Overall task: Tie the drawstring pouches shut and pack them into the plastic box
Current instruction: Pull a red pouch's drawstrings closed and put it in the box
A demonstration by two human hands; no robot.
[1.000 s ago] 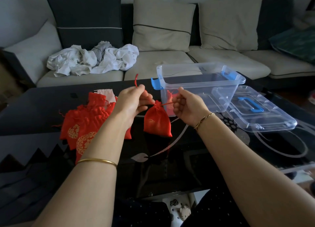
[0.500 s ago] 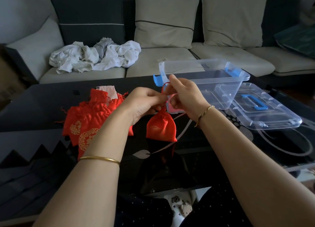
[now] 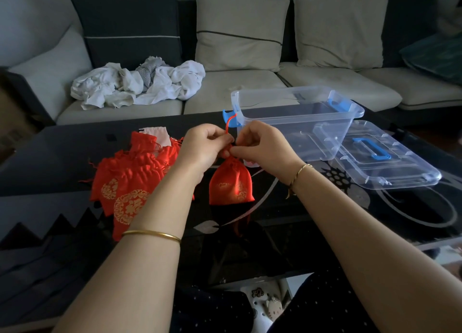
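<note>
Dark tabletop shows between the pouch and the near table edge at 6 o'clock. The clear plastic box stands open just beyond the hands at 2 o'clock, with its lid flat at 3 o'clock and a pile of red pouches close at 9 o'clock. The surface is glossy black glass with a pale pattern, set before a sofa carrying crumpled white cloths at 11 o'clock. The pouch, at table centre, is red with gold print and gathered at the neck, where the left hand and right hand both pinch its drawstring, one cord end sticking up.
</note>
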